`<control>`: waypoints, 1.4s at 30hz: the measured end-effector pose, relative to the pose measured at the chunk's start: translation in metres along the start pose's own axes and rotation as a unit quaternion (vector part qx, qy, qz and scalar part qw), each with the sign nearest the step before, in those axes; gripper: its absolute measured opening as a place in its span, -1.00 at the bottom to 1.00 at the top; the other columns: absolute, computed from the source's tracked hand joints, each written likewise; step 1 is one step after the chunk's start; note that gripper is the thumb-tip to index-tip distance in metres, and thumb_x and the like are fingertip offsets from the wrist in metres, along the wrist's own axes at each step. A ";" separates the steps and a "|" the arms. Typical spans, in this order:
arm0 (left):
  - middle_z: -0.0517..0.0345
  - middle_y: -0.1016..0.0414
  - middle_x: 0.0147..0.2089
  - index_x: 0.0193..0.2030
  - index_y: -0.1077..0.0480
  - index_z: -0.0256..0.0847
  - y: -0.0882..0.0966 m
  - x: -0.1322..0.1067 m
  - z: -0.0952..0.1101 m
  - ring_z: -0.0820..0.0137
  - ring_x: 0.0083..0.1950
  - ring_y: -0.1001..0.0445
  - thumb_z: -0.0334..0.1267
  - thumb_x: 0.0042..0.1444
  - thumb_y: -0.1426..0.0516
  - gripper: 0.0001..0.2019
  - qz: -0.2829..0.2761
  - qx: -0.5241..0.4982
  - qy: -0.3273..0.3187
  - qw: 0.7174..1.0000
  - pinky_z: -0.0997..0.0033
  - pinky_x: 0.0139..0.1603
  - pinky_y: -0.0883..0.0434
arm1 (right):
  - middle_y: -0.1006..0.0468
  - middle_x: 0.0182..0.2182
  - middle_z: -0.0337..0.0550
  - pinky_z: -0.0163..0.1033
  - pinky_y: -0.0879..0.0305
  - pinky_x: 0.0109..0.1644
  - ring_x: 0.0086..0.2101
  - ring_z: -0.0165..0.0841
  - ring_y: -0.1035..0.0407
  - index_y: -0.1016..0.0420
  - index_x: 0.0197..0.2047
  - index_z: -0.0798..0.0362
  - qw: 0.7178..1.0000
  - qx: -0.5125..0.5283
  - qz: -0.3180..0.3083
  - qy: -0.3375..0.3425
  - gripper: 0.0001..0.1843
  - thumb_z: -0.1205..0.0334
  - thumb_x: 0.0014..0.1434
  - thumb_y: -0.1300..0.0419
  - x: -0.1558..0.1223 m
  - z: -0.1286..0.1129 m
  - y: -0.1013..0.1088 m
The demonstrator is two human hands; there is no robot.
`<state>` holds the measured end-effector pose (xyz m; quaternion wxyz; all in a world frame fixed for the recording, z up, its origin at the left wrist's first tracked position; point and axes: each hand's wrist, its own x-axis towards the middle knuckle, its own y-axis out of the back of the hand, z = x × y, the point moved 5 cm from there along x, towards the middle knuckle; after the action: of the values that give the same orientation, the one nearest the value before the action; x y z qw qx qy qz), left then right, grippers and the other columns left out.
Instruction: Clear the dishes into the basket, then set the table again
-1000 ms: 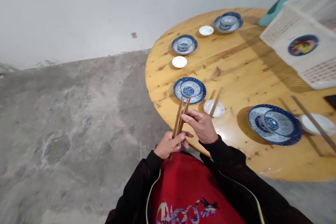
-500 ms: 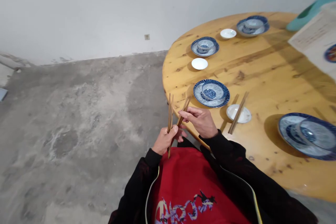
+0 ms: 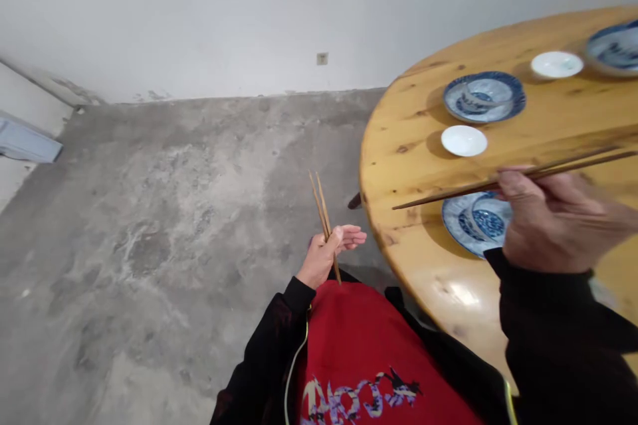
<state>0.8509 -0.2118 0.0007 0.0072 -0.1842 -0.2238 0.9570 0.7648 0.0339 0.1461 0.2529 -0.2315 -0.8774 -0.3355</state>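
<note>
Wooden chopsticks (image 3: pixel 321 208) stand upright in my left hand (image 3: pixel 323 254), pinned under the thumb while the other fingers stretch out to the right. Over the table, my right hand (image 3: pixel 553 222) grips another pair of chopsticks (image 3: pixel 443 194), held nearly level and pointing left. Below that hand a blue-and-white plate (image 3: pixel 456 219) carries a small bowl (image 3: pixel 482 220), both partly covered by the hand. Just beyond the chopsticks sits a small white dish (image 3: pixel 464 140).
The round wooden table (image 3: pixel 393 146) fills the right side. Farther back on it are a blue-rimmed plate (image 3: pixel 518 89) with a bowl, a white saucer (image 3: pixel 557 64) and another blue-and-white plate (image 3: pixel 611 56). Concrete floor (image 3: pixel 199 212) lies to the left, below a white wall (image 3: pixel 199 13).
My right hand has moved away from my left, to the right over the table, carrying a pair of chopsticks. My left hand keeps the others. The view has shifted left.
</note>
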 end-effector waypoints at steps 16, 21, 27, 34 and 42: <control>-0.22 -0.66 0.04 0.02 -0.58 -0.30 0.109 0.091 0.065 0.12 0.08 -0.61 0.31 0.13 -0.22 -0.34 0.051 0.089 0.103 0.989 0.17 0.15 -0.44 | -0.59 -0.47 -0.16 -0.09 -0.42 -0.27 -0.41 -0.24 -0.46 -0.56 -0.38 -0.03 0.990 -0.067 0.053 -0.115 -0.75 0.02 0.24 -0.22 0.049 0.051 -0.112; -0.22 -0.66 0.03 0.02 -0.57 -0.32 0.113 0.130 0.084 0.13 0.06 -0.62 0.29 0.13 -0.24 -0.35 -0.012 0.119 0.126 0.985 0.19 0.13 -0.45 | -0.62 -0.45 -0.13 -0.17 -0.42 -0.23 -0.38 -0.26 -0.50 -0.54 -0.41 0.00 0.982 -0.125 0.063 -0.125 -0.72 0.03 0.25 -0.19 0.044 0.051 -0.122; -0.23 -0.66 0.01 -0.01 -0.58 -0.33 0.110 0.177 0.121 0.14 0.03 -0.63 0.28 0.13 -0.24 -0.37 -0.090 0.164 0.120 0.975 0.21 0.11 -0.46 | -0.64 -0.41 -0.12 -0.16 -0.40 -0.25 -0.37 -0.24 -0.51 -0.56 -0.39 -0.03 0.974 -0.129 0.084 -0.166 -0.74 0.04 0.24 -0.17 0.042 0.050 -0.126; -0.24 -0.66 0.01 0.00 -0.59 -0.32 0.112 0.209 0.139 0.13 0.01 -0.64 0.29 0.14 -0.22 -0.36 -0.148 0.198 0.112 0.963 0.23 0.03 -0.47 | -0.68 -0.35 -0.12 -0.15 -0.43 -0.21 -0.33 -0.20 -0.55 -0.58 -0.40 -0.01 0.960 -0.109 0.122 -0.226 -0.75 0.02 0.18 -0.21 0.031 0.053 -0.129; -0.22 -0.66 0.01 0.03 -0.58 -0.31 0.088 0.232 0.141 0.15 0.01 -0.63 0.30 0.21 -0.14 -0.36 -0.248 0.248 0.091 0.932 0.22 0.05 -0.46 | -0.65 -0.41 -0.12 -0.19 -0.38 -0.29 -0.38 -0.23 -0.52 -0.63 -0.36 0.00 0.956 -0.154 0.114 -0.222 -0.73 0.02 0.17 -0.20 0.038 0.054 -0.138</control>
<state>0.5900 -0.3288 -0.0009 0.3104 -0.2013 -0.0158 0.9289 0.6403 -0.0116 0.0690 0.0494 -0.4352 -0.8169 -0.3752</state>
